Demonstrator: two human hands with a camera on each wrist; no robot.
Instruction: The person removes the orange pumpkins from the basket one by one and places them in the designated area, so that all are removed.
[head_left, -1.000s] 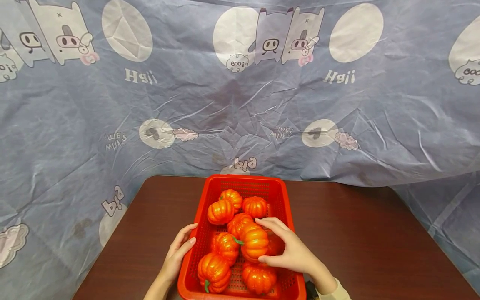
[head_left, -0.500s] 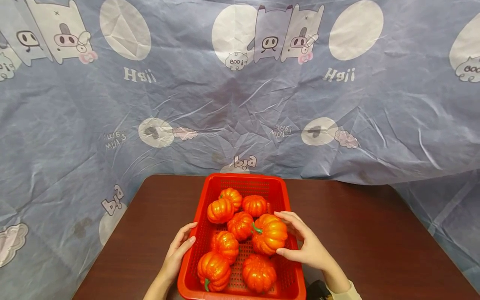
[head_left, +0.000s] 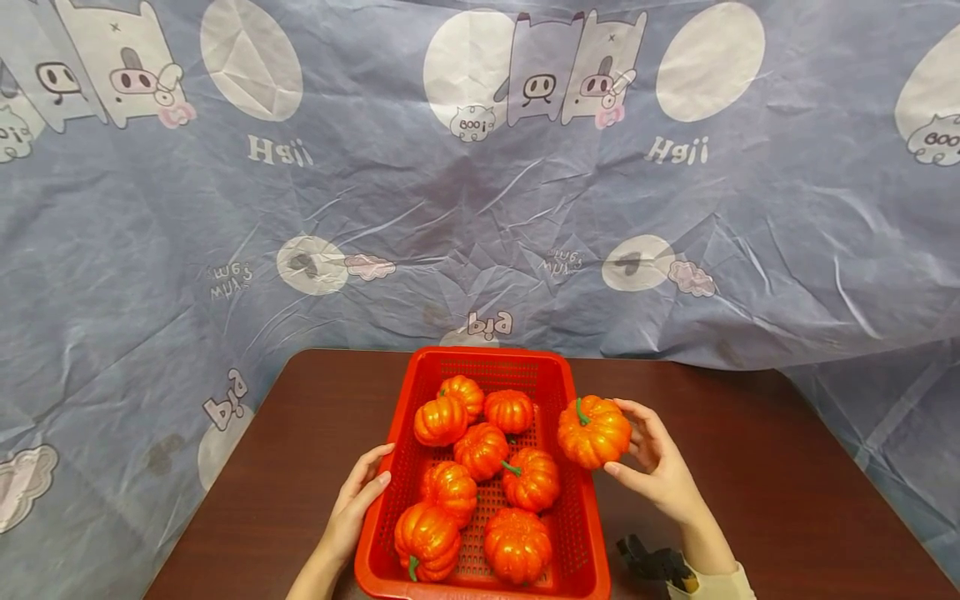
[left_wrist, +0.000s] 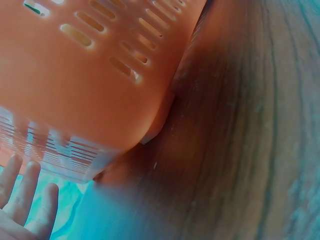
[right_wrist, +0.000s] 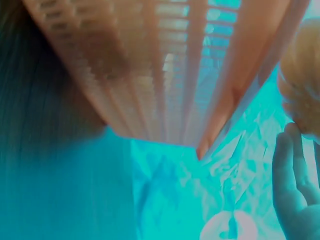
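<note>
The left hand (head_left: 354,503) rests against the left side of the red basket (head_left: 491,352), its fingers straight and slightly apart. Inside the basket sit eight orange pumpkins (head_left: 481,451), several touching. Above the basket's right rim, the right hand (head_left: 667,477) pinches a ninth, green-stemmed pumpkin (head_left: 595,432) between thumb and fingers. Near the pale sleeve (head_left: 716,586), a dark object (head_left: 651,562) shows against the brown bench (head_left: 765,467)

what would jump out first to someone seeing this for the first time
Probably the red basket of shiny orange pumpkins, standing on the dark brown table. Next, the one pumpkin outside the group, held by the right hand at the basket's right rim. Behind it all hangs a wrinkled blue-grey sheet printed with cartoon pigs.
</note>
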